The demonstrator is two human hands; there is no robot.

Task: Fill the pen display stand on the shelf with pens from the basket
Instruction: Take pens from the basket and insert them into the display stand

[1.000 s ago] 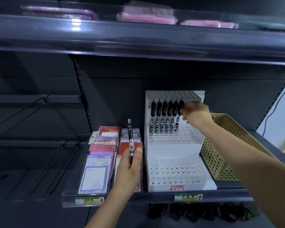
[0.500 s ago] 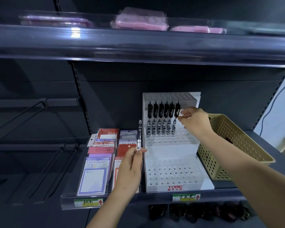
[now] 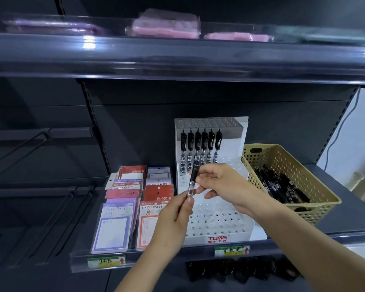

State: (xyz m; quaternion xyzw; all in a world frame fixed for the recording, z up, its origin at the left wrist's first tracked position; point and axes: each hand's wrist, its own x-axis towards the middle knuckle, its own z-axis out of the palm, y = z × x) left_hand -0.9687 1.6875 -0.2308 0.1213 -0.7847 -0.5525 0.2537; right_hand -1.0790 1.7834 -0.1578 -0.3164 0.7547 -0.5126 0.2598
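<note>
The white tiered pen display stand [image 3: 215, 220] sits on the shelf, with several black pens [image 3: 200, 147] upright in its top row. In front of the stand, my left hand [image 3: 173, 220] pinches the clear lower end of a black pen [image 3: 193, 177]. My right hand [image 3: 221, 184] meets it from the right and pinches the same pen at its black middle. To the right stands the tan perforated basket [image 3: 320, 194], holding a pile of black pens [image 3: 282, 186].
Packets of sticky notes and notebooks [image 3: 131, 203] fill the shelf left of the stand. An upper shelf [image 3: 177, 57] with pink packets overhangs. Bare black wire racks [image 3: 51, 186] lie to the left. Dark items [image 3: 236, 268] sit on the shelf below.
My right hand left the sixth pen standing in the top row and came down to the pen in my left hand. My left hand moved that pen rightward, in front of the stand.
</note>
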